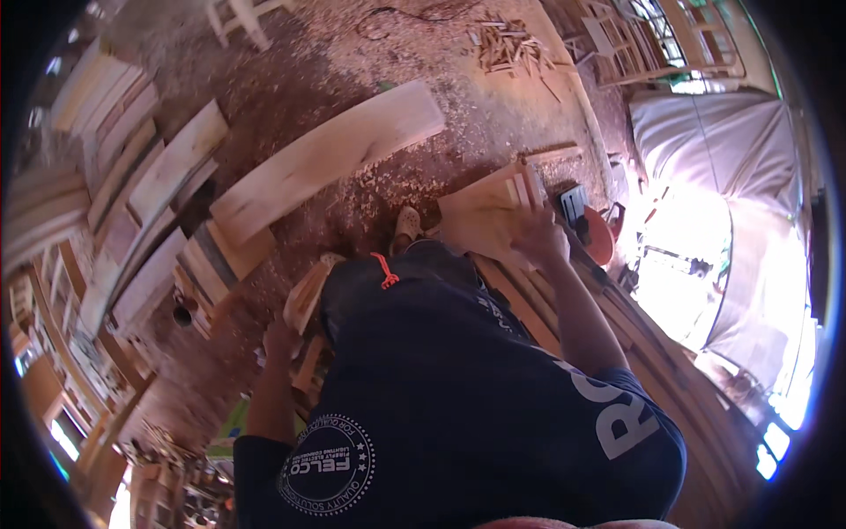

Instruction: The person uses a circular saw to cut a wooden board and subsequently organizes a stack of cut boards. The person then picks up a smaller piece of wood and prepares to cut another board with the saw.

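Observation:
My right hand [541,240] is at the right edge of a flat, light wooden board [476,210], with its fingers curled on the wood. Thin wooden strips [527,187] lie beside those fingers. Low on my left side, my left hand [280,339] is against the lower end of a short wooden piece [307,293] by my leg. Its fingers are dark and partly hidden, so their grip is unclear.
A long wide plank [330,163] crosses the shaving-strewn floor ahead. Stacked boards [167,189] stand at left. Right of my hand sits a tool with an orange round part [599,236]. Offcuts [509,48] lie heaped farther off. Long timbers [634,361] run along my right.

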A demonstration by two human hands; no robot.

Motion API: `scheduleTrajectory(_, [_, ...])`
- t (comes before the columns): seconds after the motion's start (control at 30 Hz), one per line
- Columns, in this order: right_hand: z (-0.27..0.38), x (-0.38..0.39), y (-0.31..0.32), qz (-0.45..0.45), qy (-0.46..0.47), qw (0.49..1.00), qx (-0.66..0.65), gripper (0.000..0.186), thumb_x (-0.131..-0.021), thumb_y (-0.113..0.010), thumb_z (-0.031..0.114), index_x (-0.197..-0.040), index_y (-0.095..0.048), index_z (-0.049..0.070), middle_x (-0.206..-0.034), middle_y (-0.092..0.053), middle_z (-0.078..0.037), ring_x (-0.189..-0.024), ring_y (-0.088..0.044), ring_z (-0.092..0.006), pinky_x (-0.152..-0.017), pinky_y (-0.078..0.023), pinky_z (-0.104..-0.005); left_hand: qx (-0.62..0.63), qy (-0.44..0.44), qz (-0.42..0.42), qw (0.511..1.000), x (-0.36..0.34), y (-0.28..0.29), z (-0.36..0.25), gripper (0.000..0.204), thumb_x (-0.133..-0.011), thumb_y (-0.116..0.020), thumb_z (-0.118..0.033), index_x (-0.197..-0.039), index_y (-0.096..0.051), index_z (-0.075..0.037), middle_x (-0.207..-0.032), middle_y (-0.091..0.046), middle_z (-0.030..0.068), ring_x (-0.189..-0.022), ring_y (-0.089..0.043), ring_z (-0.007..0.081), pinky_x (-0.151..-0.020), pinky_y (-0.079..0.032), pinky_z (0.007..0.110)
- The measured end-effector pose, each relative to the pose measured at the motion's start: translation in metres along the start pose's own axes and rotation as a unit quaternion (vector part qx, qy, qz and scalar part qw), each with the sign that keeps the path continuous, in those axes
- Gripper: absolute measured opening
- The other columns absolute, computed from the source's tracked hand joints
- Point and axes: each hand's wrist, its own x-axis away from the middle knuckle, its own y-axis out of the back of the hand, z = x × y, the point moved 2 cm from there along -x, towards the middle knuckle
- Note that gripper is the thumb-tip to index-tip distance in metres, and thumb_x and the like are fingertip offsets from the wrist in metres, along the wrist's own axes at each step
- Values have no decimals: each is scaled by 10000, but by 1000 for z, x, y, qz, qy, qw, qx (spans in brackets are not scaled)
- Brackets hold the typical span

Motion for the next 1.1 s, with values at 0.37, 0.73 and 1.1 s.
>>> scheduleTrajectory(0.37, [-90,-79,33,67,-97,992,-44,827,-693,-899,402,-1297,-470,35,-1182,-719,-247,-1154,-698,-420,-1011,-556,-491,52,7,35,998,-12,75,-161,628,-937,-694,-221,-1478,-443,-24,-1179,-706,311,-1137,-686,468,-958,-561,528])
scheduleTrajectory(0.73, [-183,-142,42,43,-135,985,-101,880,-619,-959,411,-1266,-485,47,-1197,-686,-227,-1132,-679,-413,-945,-550,-506,70,-73,-32,994,-95,78,-257,432,-976,-645,-267,-1342,-582,-45,-1134,-727,279,-1084,-699,477,-918,-555,553])
scheduleTrajectory(1.1, [-224,-242,85,75,-112,986,-95,869,-651,-928,407,-1306,-459,80,-1169,-701,-247,-1109,-685,-459,-957,-547,-539,52,-75,-55,994,-69,146,-422,535,-966,-652,-286,-1415,-555,-11,-1163,-705,329,-1109,-687,491,-966,-543,550])
